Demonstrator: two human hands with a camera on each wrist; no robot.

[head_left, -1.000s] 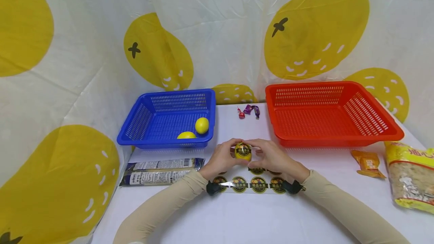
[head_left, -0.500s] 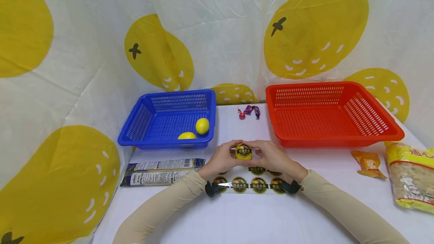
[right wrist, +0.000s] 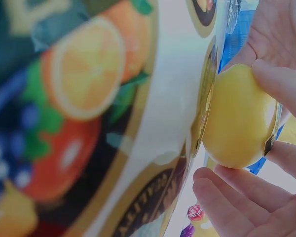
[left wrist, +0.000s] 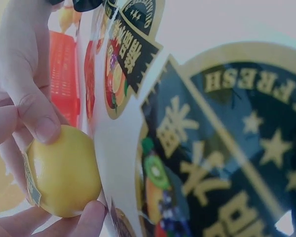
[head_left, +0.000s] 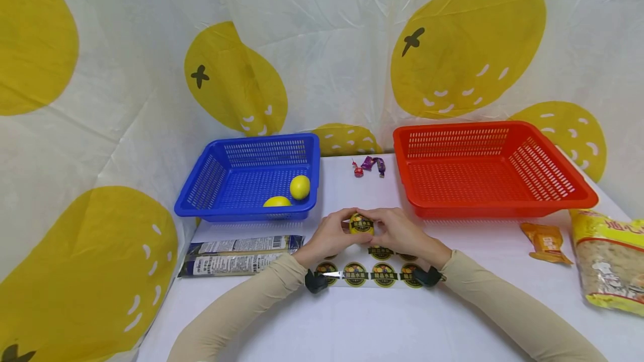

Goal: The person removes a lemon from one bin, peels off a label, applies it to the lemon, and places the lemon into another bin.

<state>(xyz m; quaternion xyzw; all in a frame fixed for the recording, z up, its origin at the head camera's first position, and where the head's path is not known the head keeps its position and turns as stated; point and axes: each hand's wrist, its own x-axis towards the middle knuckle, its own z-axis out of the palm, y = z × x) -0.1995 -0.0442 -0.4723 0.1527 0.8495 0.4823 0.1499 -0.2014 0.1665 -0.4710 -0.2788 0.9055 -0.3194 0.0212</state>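
A yellow lemon (head_left: 361, 229) sits between the two hands, just above a sheet of stickers (head_left: 355, 275). On its upper face lies a round black-and-gold sticker (head_left: 361, 223); its edge also shows on the lemon (left wrist: 66, 173) in the left wrist view. From the left, the left hand (head_left: 329, 234) holds the lemon with bent fingers and thumb. The right hand (head_left: 405, 233) holds it from the other side, with a thumb (left wrist: 45, 129) pressed near the sticker. In the right wrist view, fingertips and a thumb surround the lemon (right wrist: 241, 116).
A blue basket (head_left: 251, 210) holding two lemons stands back left, and a red basket (head_left: 495, 204) back right. Small wrapped candies (head_left: 373, 165) lie between them. Two long packs (head_left: 241, 255) lie left; an orange packet (head_left: 546, 243) and a large bag (head_left: 611, 264) lie right.
The right hand's fingers and thumb have drawn in closer around the lemon, and its wrist has shifted slightly left. The lemon stays in nearly the same place.
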